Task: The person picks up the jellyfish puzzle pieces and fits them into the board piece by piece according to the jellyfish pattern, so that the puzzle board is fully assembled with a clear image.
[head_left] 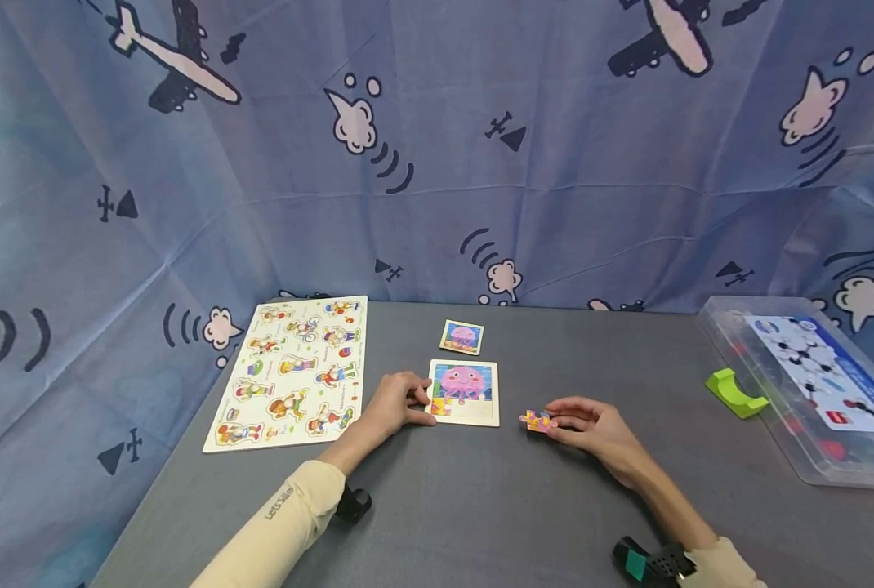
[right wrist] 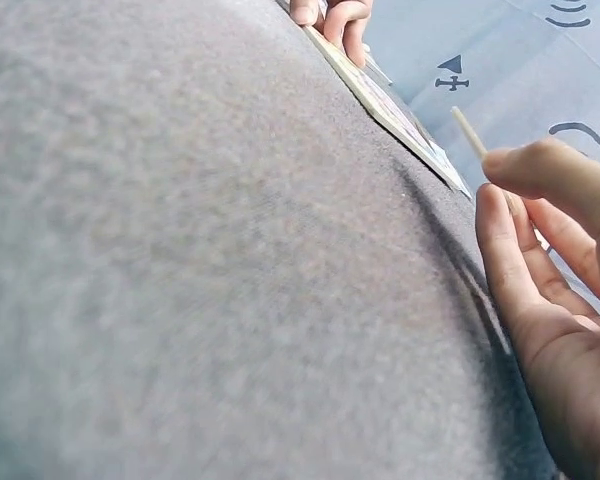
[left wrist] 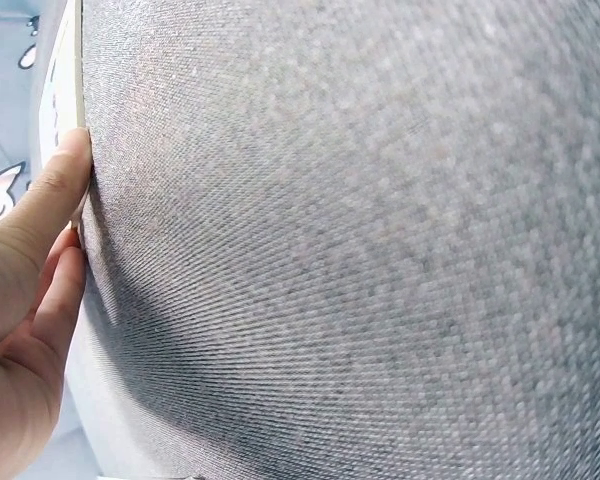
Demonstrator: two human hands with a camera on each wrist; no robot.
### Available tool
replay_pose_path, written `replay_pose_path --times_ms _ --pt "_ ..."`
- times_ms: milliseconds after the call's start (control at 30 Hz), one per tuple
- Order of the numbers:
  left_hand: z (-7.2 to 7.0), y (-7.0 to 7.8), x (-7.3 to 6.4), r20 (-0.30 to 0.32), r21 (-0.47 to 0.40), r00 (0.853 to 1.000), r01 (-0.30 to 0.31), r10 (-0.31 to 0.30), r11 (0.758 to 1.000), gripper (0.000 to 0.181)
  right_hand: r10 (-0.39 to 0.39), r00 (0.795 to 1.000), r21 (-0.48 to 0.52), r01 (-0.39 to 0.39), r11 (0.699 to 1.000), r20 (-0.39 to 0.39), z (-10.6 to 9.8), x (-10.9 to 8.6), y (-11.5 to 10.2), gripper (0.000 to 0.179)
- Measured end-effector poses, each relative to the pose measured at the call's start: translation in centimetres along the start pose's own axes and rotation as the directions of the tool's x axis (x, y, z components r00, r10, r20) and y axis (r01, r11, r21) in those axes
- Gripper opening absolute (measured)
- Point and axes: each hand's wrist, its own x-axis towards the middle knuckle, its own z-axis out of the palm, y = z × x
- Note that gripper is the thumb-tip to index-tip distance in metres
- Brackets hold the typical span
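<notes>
A small square puzzle board (head_left: 488, 414) with a pink octopus picture lies on the grey table; part of its lower area is bare wood. My left hand (head_left: 396, 402) holds the board's left edge, with the thumb (left wrist: 72, 150) against the rim in the left wrist view. To the right of the board, my right hand (head_left: 591, 429) pinches a jigsaw piece (head_left: 537, 421) coloured pink, yellow and blue. The right wrist view shows this piece edge-on as a thin strip (right wrist: 468, 132) between thumb and fingers, above the table.
Behind the board lies a small octopus picture card (head_left: 462, 337). A large board with cartoon figures (head_left: 275, 371) lies at the left. At the right are a green curved block (head_left: 735, 394) and a clear plastic case (head_left: 790, 445). A patterned blue curtain (head_left: 437, 163) hangs behind the table.
</notes>
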Motion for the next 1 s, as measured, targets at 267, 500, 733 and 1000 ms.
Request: replay_pose_path --times_ms 267,500,733,1000 --pt "0.0 0.0 -0.1 0.003 -0.007 1.000 0.006 -0.006 1.000 0.023 0.026 1.000 -0.029 -0.026 0.999 -0.015 0.9 1.1 -0.1 0.047" --pt "0.0 0.0 -0.1 0.001 -0.008 1.000 0.007 -0.007 1.000 0.023 0.012 1.000 -0.015 -0.012 1.000 -0.004 1.8 2.1 -0.4 0.046" --pt "0.0 -0.1 -0.1 -0.002 -0.013 1.000 0.011 -0.011 1.000 0.024 -0.017 1.000 0.011 0.017 1.000 0.015 2.9 3.2 -1.0 0.045" --pt "0.1 -0.1 -0.1 -0.009 0.013 1.000 -0.006 0.006 1.000 0.023 -0.011 1.000 0.022 0.010 1.000 0.030 4.5 4.4 -1.0 0.044"
